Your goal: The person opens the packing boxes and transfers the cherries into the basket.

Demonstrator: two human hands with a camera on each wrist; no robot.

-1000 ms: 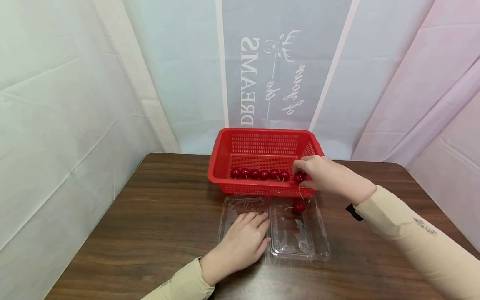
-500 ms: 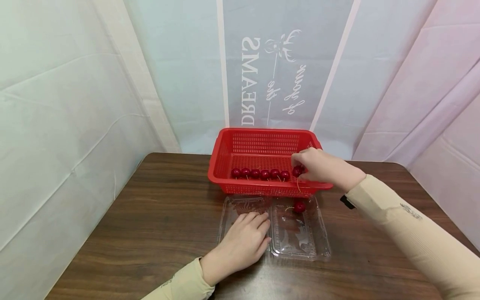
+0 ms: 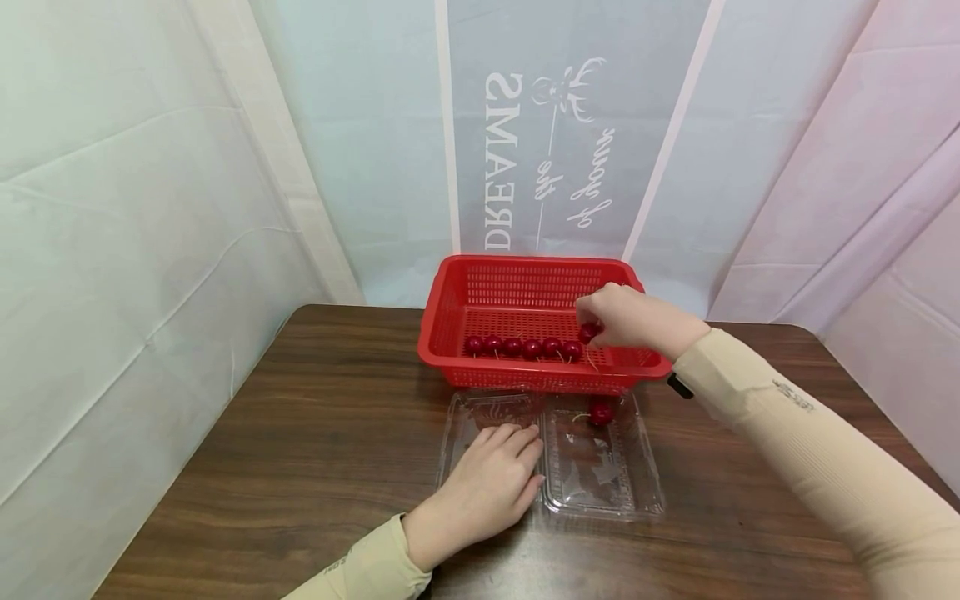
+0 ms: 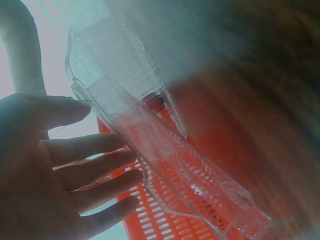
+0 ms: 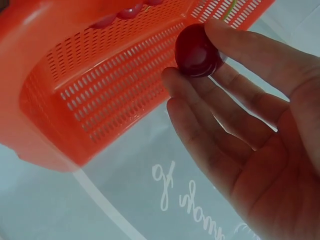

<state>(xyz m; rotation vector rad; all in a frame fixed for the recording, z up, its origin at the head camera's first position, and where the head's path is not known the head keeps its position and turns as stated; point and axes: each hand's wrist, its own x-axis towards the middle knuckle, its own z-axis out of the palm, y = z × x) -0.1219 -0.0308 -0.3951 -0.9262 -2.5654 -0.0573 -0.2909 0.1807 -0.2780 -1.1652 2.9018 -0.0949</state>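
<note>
My right hand (image 3: 637, 321) is over the right end of the red plastic basket (image 3: 517, 375), pinching a dark red cherry (image 3: 588, 332) between thumb and fingertips. The right wrist view shows this cherry (image 5: 196, 51) up close, with a thin stem beside it. My left hand (image 3: 486, 477) rests on the left half of a clear plastic clamshell container (image 3: 588, 479), fingers fairly straight. In the left wrist view its fingertips touch the container's edge (image 4: 142, 162). Another cherry (image 3: 601, 414) with a stem lies in the container's right half, near its far end.
Several cherries (image 3: 532, 348) sit in a row along the near side of the basket floor. Basket and container stand on a dark wooden table (image 3: 330, 417), the basket behind the container. A printed cloth (image 3: 555, 167) hangs at the back; pale cloth sides flank the table.
My right hand, with the cherry in its fingers, has moved left and farther back, from the basket's near right corner to above its inside. My left hand has stayed on the container.
</note>
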